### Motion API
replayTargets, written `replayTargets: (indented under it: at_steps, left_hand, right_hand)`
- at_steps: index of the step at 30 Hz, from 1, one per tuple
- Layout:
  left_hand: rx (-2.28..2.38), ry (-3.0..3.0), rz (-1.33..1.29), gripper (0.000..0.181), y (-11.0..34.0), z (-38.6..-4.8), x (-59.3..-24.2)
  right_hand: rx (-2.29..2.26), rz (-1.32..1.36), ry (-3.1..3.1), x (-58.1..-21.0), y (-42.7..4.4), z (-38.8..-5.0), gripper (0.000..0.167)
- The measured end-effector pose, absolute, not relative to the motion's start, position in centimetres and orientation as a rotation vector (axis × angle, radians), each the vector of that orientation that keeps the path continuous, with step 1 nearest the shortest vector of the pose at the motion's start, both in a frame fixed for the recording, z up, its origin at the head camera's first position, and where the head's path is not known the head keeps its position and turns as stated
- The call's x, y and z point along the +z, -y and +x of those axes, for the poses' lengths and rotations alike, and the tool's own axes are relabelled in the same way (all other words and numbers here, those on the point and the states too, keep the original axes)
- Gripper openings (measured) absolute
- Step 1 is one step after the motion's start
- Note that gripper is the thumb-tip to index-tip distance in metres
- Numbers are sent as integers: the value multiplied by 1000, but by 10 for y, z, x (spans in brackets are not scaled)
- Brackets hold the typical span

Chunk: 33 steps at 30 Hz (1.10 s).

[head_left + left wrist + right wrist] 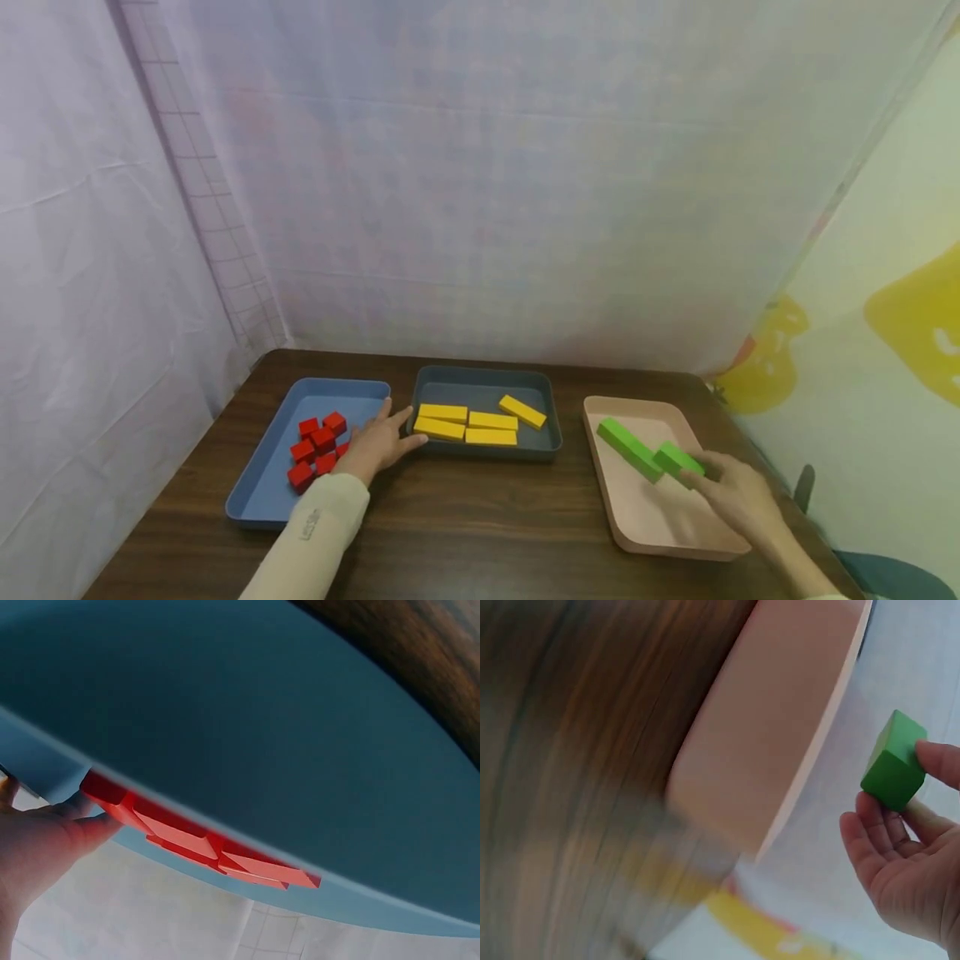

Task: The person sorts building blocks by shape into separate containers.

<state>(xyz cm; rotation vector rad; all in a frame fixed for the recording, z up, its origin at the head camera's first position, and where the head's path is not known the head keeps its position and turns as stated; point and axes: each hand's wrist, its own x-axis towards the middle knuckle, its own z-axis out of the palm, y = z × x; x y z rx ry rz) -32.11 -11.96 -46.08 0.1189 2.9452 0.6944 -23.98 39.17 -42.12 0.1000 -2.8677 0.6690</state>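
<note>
My right hand (731,492) pinches a green block (677,459) between thumb and fingers above the pink tray (637,533). In the right wrist view the green block (895,761) shows end-on, held higher than the tray's rim. A green length (630,450), one block or more, lies in the tray just left of it. My left hand (378,442) has its fingers spread over the right edge of the blue tray (255,492), near the dark grey tray; whether it touches either rim I cannot tell. Several red cubes (324,439) lie in the blue tray, some partly behind this hand.
In the dark grey tray (480,379) at the back middle lie several yellow blocks (491,421), one set at an angle. All three trays stand on a dark wooden table (480,517). A pale curtain (480,208) hangs behind the table, and more cloth borders both sides.
</note>
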Motion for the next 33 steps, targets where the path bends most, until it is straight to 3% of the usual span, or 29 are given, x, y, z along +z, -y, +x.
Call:
replayTargets:
  at_steps: [7, 17, 25, 33]
  left_hand:
    - [690, -2940, 117, 71, 122, -320, -462]
    - [695, -2947, 125, 71, 121, -321, -463]
    - [699, -2971, 134, 70, 119, -322, -465]
    - [712, -2966, 126, 71, 119, -321, -465]
  right_hand:
    - [611, -40, 2992, -428, -428, -238, 66]
    - [577, 6, 2929, -446, -419, -243, 48]
    - [495, 15, 2890, -461, -412, -250, 45]
    - [334, 78, 2868, -469, -402, -253, 21]
